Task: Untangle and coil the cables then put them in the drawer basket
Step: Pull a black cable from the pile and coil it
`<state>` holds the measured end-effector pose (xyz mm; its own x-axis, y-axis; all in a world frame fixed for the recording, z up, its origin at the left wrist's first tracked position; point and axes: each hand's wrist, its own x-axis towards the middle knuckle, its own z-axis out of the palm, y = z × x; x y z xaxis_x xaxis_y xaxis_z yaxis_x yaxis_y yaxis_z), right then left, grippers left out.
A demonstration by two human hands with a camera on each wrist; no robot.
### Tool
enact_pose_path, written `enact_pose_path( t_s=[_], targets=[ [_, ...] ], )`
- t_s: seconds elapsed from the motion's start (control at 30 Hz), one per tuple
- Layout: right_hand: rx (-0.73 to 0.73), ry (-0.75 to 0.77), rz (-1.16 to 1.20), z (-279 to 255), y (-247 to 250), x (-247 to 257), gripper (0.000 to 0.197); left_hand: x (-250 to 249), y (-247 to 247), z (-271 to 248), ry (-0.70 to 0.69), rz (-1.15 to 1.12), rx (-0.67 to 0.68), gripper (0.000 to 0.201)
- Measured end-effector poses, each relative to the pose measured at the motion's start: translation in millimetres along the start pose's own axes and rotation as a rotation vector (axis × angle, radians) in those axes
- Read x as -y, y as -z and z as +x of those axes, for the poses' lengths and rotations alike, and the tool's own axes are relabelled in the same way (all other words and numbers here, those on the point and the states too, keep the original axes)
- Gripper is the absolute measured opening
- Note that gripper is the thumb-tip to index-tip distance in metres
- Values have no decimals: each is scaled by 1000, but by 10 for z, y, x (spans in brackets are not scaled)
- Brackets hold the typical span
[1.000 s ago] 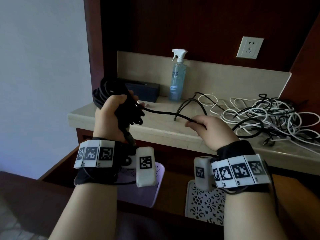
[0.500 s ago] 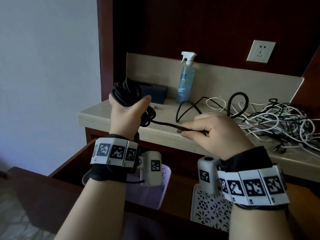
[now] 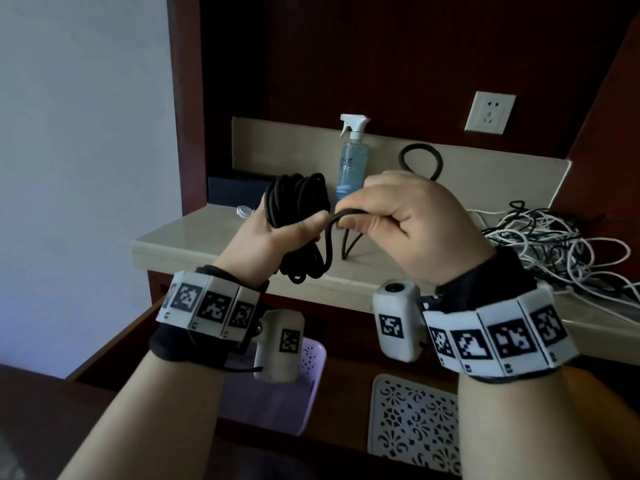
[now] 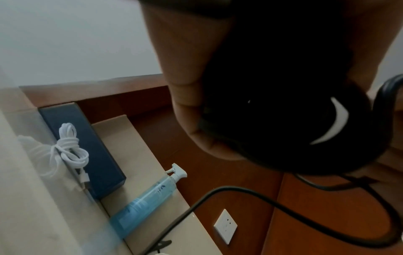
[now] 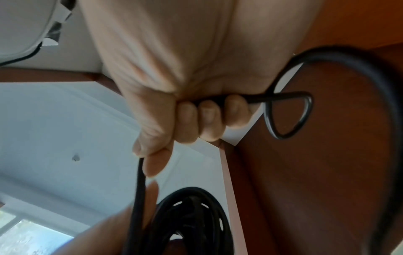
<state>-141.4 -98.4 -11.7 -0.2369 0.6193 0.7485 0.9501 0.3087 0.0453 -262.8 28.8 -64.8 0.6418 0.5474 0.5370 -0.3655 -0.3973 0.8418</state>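
Observation:
My left hand point(image 3: 277, 233) grips a thick bundle of coiled black cable point(image 3: 298, 202) above the counter's front edge; in the left wrist view the coil point(image 4: 283, 103) fills the palm. My right hand point(image 3: 408, 223) is fisted round the free run of the same black cable point(image 5: 139, 186), right beside the left thumb. A loose loop point(image 3: 420, 161) of it stands up behind my right hand. A tangled heap of white and black cables point(image 3: 561, 247) lies on the counter at right. The purple drawer basket point(image 3: 277, 393) sits in the open drawer below my left wrist.
A blue spray bottle point(image 3: 351, 161) and a dark blue box point(image 3: 235, 190) stand at the back of the beige counter point(image 3: 194, 244). A tied white cable point(image 4: 69, 148) lies on the box. A white patterned basket point(image 3: 412, 420) sits in the drawer. A wall socket point(image 3: 490, 112) is at upper right.
My right hand has risen and moved left with the free cable, up to the left thumb. The left hand lifted the coil a little, and a loop sprang up behind the right hand.

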Motion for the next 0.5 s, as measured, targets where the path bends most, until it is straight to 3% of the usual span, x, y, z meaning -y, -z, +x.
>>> enact_pose_path(
  t_s=[0.2, 0.27, 0.4, 0.5],
  targets=[
    [12, -7, 54, 108, 18, -83, 30, -11, -24, 41, -10, 11, 147, 94],
    [26, 5, 60, 142, 6, -89, 30, -32, -47, 72, 11, 65, 201, 84],
    [28, 27, 59, 221, 3, -80, 28, -102, -92, 98, 32, 163, 241, 34],
    [43, 29, 20, 279, 64, -113, 21, -115, -99, 106, 19, 168, 226, 57]
  ],
)
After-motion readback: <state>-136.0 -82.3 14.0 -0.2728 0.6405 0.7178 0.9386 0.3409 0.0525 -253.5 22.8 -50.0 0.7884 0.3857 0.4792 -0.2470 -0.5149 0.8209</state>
